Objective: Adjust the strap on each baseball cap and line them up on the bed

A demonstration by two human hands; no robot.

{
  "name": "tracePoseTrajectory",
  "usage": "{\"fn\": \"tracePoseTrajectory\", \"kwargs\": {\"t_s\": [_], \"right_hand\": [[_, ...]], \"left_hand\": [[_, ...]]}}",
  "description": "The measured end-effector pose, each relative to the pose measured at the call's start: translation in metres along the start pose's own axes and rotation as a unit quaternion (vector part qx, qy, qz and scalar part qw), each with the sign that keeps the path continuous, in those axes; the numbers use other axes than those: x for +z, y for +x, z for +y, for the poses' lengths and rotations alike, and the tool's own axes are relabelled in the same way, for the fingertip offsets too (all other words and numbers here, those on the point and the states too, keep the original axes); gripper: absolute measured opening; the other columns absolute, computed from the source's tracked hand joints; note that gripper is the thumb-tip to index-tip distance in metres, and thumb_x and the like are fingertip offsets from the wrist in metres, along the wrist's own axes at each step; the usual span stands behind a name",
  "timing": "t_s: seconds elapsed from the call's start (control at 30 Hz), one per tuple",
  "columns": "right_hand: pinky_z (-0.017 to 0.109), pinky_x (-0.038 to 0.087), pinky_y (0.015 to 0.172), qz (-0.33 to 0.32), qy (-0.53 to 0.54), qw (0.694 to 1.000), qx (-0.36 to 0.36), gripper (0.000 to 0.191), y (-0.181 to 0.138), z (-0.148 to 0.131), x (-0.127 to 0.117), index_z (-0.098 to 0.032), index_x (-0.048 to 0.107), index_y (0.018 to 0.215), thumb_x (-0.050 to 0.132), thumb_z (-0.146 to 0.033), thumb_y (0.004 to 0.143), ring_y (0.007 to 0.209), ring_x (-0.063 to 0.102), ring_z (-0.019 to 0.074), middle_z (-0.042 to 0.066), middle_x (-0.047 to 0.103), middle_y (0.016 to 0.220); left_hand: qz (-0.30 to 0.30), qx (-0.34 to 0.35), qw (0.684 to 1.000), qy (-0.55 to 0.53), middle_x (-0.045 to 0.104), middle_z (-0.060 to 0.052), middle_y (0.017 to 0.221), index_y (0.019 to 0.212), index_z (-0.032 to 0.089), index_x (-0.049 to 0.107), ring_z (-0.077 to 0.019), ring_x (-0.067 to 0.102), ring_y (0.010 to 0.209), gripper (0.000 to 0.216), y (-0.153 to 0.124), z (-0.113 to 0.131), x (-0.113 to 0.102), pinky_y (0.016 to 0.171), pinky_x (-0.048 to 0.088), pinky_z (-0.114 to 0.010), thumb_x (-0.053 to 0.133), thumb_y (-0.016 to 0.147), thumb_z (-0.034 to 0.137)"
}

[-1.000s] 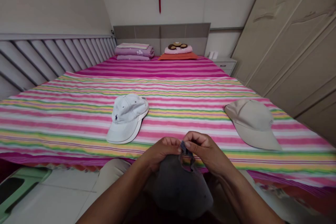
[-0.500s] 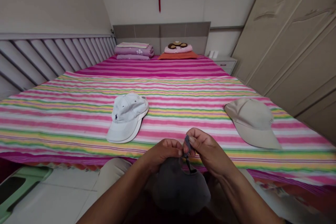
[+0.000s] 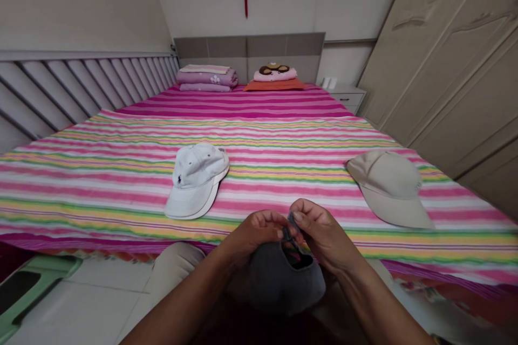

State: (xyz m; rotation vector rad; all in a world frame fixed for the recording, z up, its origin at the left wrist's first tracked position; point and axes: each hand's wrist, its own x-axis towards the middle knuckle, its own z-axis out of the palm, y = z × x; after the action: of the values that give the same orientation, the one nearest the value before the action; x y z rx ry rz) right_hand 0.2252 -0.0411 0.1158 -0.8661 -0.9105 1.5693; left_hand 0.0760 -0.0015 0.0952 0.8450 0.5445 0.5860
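A dark grey cap [image 3: 279, 280] rests in my lap, below the near edge of the striped bed [image 3: 259, 135]. My left hand [image 3: 253, 234] and my right hand [image 3: 319, 234] meet above its back opening. Both pinch the cap's small rear strap [image 3: 290, 228] between thumb and fingers. A white cap [image 3: 196, 178] lies on the bed to the left. On the right part of the bed lies a beige cap [image 3: 386, 186].
Folded purple blankets [image 3: 207, 77] and a pink and orange pillow stack [image 3: 275, 78] sit at the headboard. A wardrobe [image 3: 457, 64] lines the right side. A green stool [image 3: 28, 285] stands on the floor at lower left. A nightstand [image 3: 347, 98] is by the bed's far right corner.
My hands have stayed pinched on the strap and shifted slightly up and toward the bed. The grey cap has tipped so its back opening shows more. Both caps on the bed are unmoved.
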Motion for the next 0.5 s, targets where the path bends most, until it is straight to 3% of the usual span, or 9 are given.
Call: {"fn": "tracePoseTrajectory", "kwargs": {"t_s": [0.13, 0.5], "right_hand": [[0.021, 0.038, 0.043, 0.005, -0.007, 1.0, 0.002, 0.024, -0.0003, 0.0009, -0.0023, -0.017, 0.052, 0.072, 0.067, -0.036, 0.07, 0.039, 0.04, 0.0053, -0.004, 0.055, 0.054], [0.02, 0.034, 0.039, 0.007, -0.005, 1.0, -0.004, 0.024, -0.0014, 0.0004, -0.0015, -0.017, 0.053, 0.07, 0.068, -0.035, 0.068, 0.037, 0.037, 0.0048, -0.004, 0.054, 0.052]], "left_hand": [[-0.024, -0.011, 1.0, 0.013, 0.067, -0.008, 0.075, 0.085, 0.009, 0.066, -0.0107, 0.06, 0.062, 0.021, -0.0015, 0.0016, 0.0008, 0.063, 0.045, -0.021, 0.067, 0.065, 0.016], [-0.041, -0.019, 0.998, 0.037, 0.069, -0.008, 0.078, 0.087, 0.01, 0.069, -0.01, 0.06, 0.062, 0.024, -0.0023, 0.0027, 0.0005, 0.064, 0.044, -0.02, 0.068, 0.064, 0.018]]}}
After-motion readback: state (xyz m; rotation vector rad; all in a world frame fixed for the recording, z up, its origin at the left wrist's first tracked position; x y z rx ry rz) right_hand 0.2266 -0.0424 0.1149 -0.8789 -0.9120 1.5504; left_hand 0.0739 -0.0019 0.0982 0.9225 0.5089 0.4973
